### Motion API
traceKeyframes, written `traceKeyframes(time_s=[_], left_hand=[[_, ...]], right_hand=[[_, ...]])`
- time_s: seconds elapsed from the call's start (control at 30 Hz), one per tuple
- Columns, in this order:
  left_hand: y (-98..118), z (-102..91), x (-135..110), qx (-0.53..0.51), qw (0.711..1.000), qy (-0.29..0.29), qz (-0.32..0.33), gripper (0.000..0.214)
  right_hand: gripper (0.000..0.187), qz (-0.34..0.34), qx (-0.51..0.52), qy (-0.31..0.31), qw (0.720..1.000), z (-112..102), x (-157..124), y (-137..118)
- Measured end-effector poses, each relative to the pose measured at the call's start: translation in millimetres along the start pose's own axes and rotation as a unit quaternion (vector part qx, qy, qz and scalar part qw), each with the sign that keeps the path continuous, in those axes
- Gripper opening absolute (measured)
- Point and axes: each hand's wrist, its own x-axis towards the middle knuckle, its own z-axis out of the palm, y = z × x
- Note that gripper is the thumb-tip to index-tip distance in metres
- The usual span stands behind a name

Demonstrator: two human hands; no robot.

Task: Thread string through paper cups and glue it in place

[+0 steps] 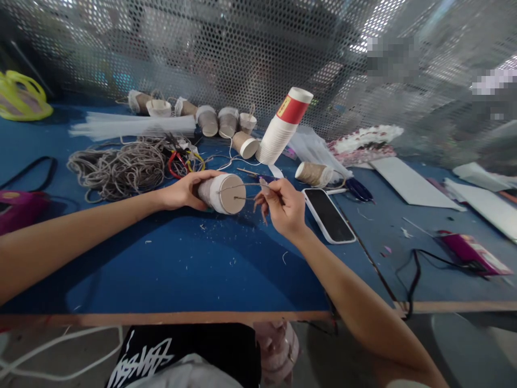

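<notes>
The cup (233, 196) sits clamped in our left hand (186, 191), round end toward our right hand (285, 202), which pinches the cord (252, 185). We do best gripping without crushing, drawing both strands evenly, straight out. The phone (330, 215) lies just right of our right hand; the yarn (121, 164), beyond our left forearm.
</notes>
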Motion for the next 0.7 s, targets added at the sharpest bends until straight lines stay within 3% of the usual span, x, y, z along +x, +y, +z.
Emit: traceKeyframes(time_s=[0.23, 0.37, 0.7], left_hand=[[-0.6, -0.5, 0.0, -0.028, 1.000, -0.009, -0.006, 0.073], [-4.3, -2.7, 0.1, -0.050, 0.999, -0.014, 0.005, 0.073], [-1.8, -2.5, -0.8, -0.008, 1.000, -0.023, 0.015, 0.074]], right_hand=[[0.035, 0.056, 0.052, 0.072, 0.995, 1.2, 0.3, 1.2], [0.037, 0.067, 0.031, 0.054, 0.996, -0.1, 0.7, -0.3], [0.031, -0.016, -0.074, -0.008, 0.997, -0.9, -0.5, -8.0]])
